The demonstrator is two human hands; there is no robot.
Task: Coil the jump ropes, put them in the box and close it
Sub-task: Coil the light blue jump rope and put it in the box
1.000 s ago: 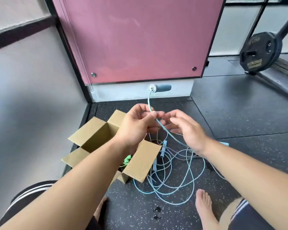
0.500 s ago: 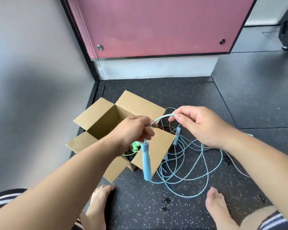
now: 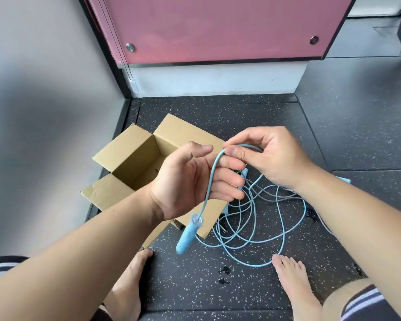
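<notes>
**Rope in both hands, box open on the floor**

I'm seeing the right hand (image 3: 272,156) pinching the light-blue rope (image 3: 210,181) between thumb and forefinger, right at the top of a bend. Grip is looking firm.

The left hand (image 3: 188,181) is sitting just below and beside it, palm turned up, fingers half curled and relaxed. The rope is running down across those fingers, but they are not closing on it and the thumb is standing clear. I'm reading that hand as released, only supporting.

The handle (image 3: 187,235) is dangling from the rope's end under the left hand, tilted, off the floor and in front of the box's near flap.

From the right hand, the rope is dropping into a loose pile (image 3: 250,218) of blue loops on the speckled floor (image 3: 218,286), uncoiled and overlapping. I can't tell how many ropes are in that tangle. Another blue handle end (image 3: 344,180) is peeking out from behind the right forearm.

The box (image 3: 134,158) is standing open, flaps out, in the corner by the grey wall (image 3: 44,112), just left of the pile and touching its edge. The left hand is hiding part of the inside.

Bare feet are resting on the floor, the left foot (image 3: 130,281) near the box, the right foot (image 3: 292,281) with its toes at the pile's outer loop.
</notes>
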